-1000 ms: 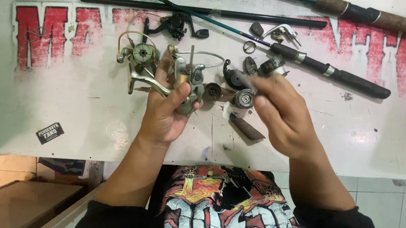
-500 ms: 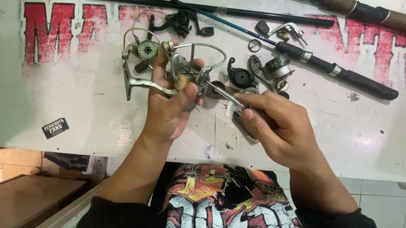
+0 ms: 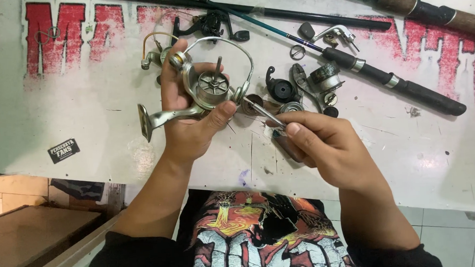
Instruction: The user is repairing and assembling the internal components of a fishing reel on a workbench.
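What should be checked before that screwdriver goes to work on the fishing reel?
1. Reel gripped firmly in left hand: ok.
2. Screwdriver held by right hand: ok.
3. Tip seated in a screw: cannot tell, too small.
4. Reel lifted off the white table: ok.
5. Loose parts lying away from the table edge: ok.
6. Left thumb away from the tip: not ok, it sits close beside the shaft.

Silver reel (image 3: 206, 92), white board (image 3: 87, 118) with red lettering, black rod handle (image 3: 406, 89), perhaps dark-blue rod (image 3: 254, 21).
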